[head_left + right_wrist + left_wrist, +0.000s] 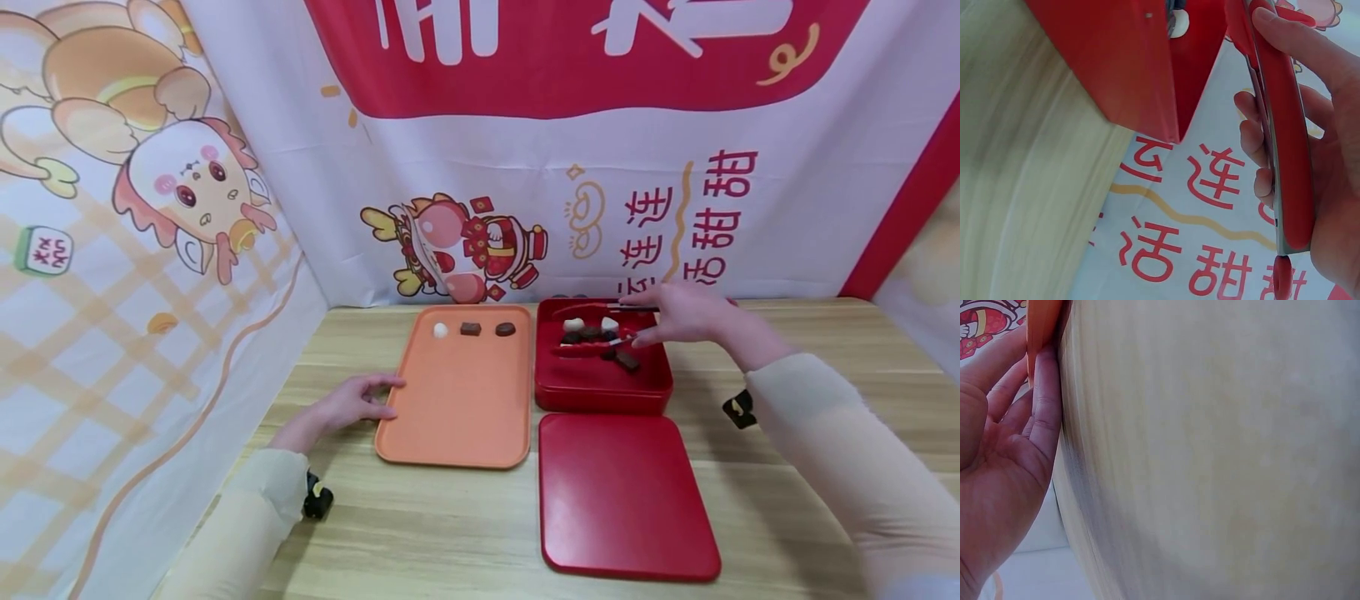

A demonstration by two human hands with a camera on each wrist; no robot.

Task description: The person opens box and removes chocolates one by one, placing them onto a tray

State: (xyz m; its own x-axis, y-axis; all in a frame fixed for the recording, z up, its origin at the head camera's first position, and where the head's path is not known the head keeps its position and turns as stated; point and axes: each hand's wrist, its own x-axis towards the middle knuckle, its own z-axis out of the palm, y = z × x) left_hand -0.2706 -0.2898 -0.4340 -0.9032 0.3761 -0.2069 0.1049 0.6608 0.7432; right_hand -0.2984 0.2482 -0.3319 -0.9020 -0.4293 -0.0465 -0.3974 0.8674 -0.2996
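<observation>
My left hand (360, 402) holds the left rim of an orange tray (453, 408), with thumb and fingers at its edge (1041, 331). Along the tray's far end sit one white and two dark brown chocolates (470, 329). My right hand (686, 315) grips a pair of red-and-silver tongs (1285, 144). Their red arms (581, 352) are spread apart over a red box (603, 398). Inside it lie several white and dark chocolates (627, 361), between and beside the tong arms. Whether the tong tips touch any chocolate, I cannot tell.
A red lid (626, 496) lies flat on the wooden table (435, 533), just in front of the box. A printed cloth backdrop (315, 167) hangs behind the table and along its left side. The box walls stand higher than the tray.
</observation>
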